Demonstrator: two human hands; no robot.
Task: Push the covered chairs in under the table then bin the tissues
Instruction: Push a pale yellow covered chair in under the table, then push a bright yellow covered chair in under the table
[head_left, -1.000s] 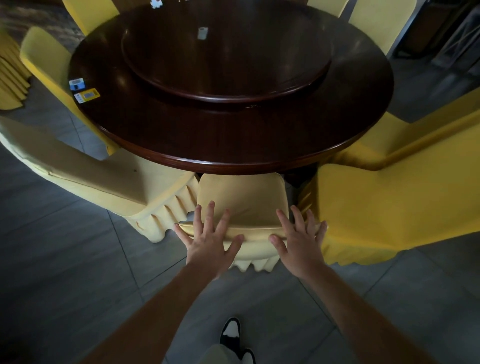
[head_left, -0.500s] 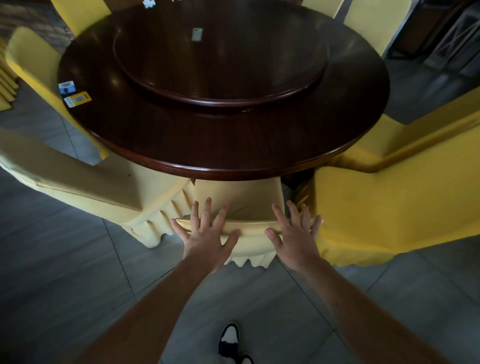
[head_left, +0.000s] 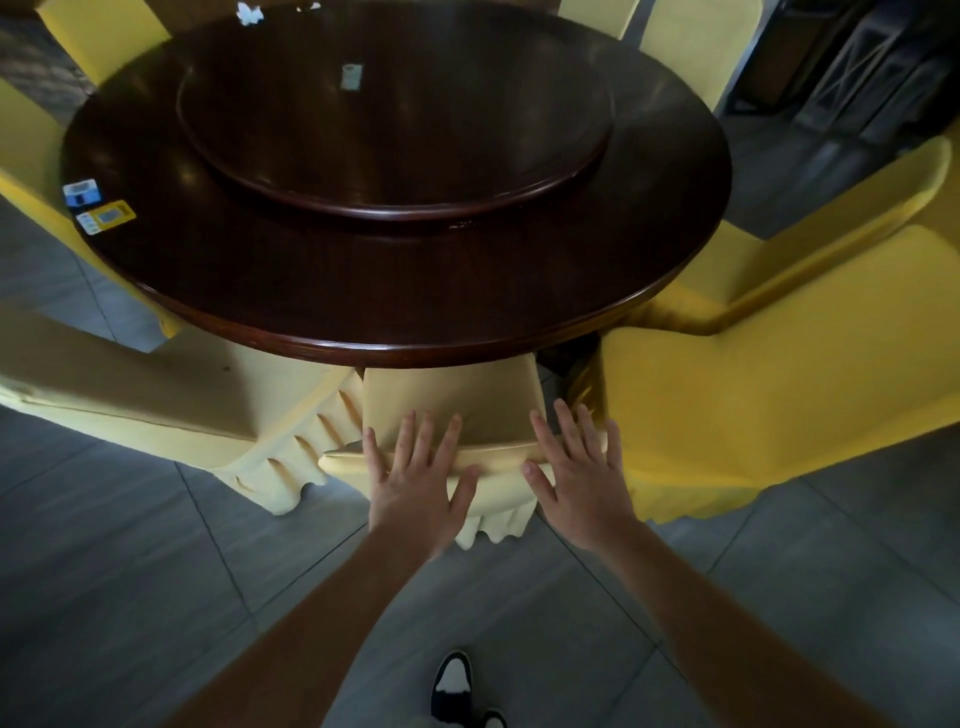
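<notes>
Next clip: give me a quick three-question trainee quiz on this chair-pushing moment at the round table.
1. True or false: both the left hand and the right hand press flat, fingers straight, on the top edge of the pale yellow fabric-covered chair.
2. Where do the white crumpled tissues lie? A) floor B) far edge of the dark round wooden table C) chair seat
3. Fill in: the small grey-white rectangular card rests on the raised round wooden ____ at the table's centre.

Key: 1 true; 2 B; 3 turntable.
</notes>
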